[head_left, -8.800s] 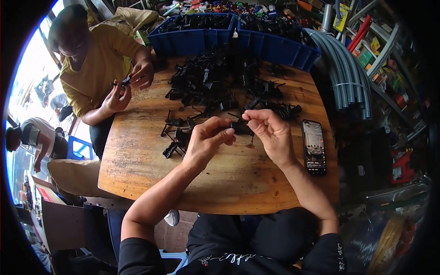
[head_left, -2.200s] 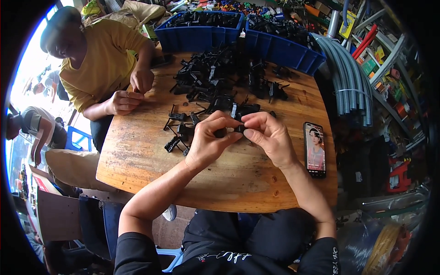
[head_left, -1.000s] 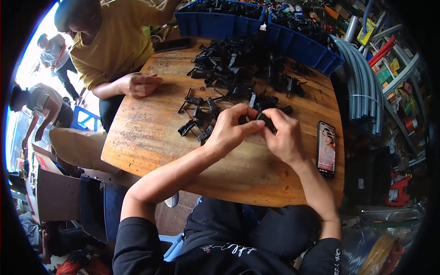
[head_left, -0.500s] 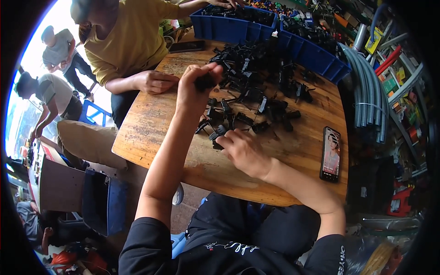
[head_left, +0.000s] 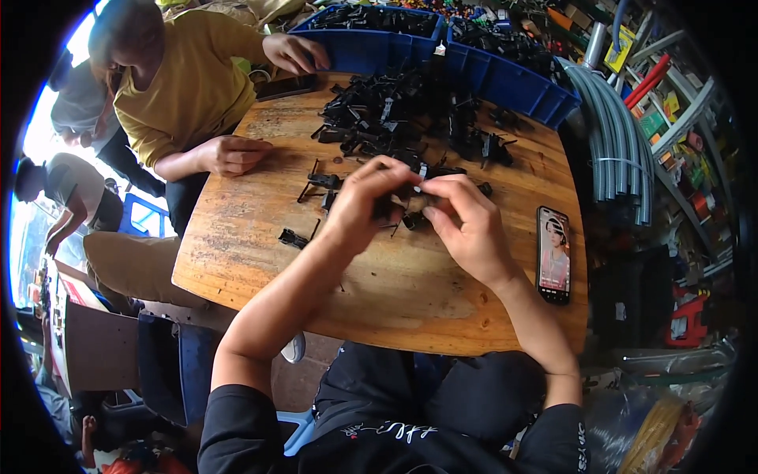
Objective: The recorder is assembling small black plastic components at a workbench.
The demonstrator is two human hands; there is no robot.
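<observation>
My left hand [head_left: 355, 207] is raised over the middle of the wooden table [head_left: 379, 304], its fingers closed round a black plastic part [head_left: 384, 210] that is mostly hidden. Close on its right, my right hand [head_left: 476, 229] has thumb and fingers pinched together. A small pale spot shows between the fingertips of both hands, too small to name. Behind them spreads a heap of black plastic parts [head_left: 367, 114] with thin rods. A few loose ones, such as a small black part [head_left: 293, 238], lie left of my left hand.
Blue bins [head_left: 505, 83] of black parts line the far edge. A lit phone [head_left: 553, 257] lies at the right, a dark phone [head_left: 286, 87] at the far left. Across the left corner sits a person in a yellow top [head_left: 189, 79]. Grey hoses [head_left: 616, 142] hang at the right.
My left hand has come down and my right hand has risen to meet it. Loose black parts now lie further left. The other person's far hand has left the bin.
</observation>
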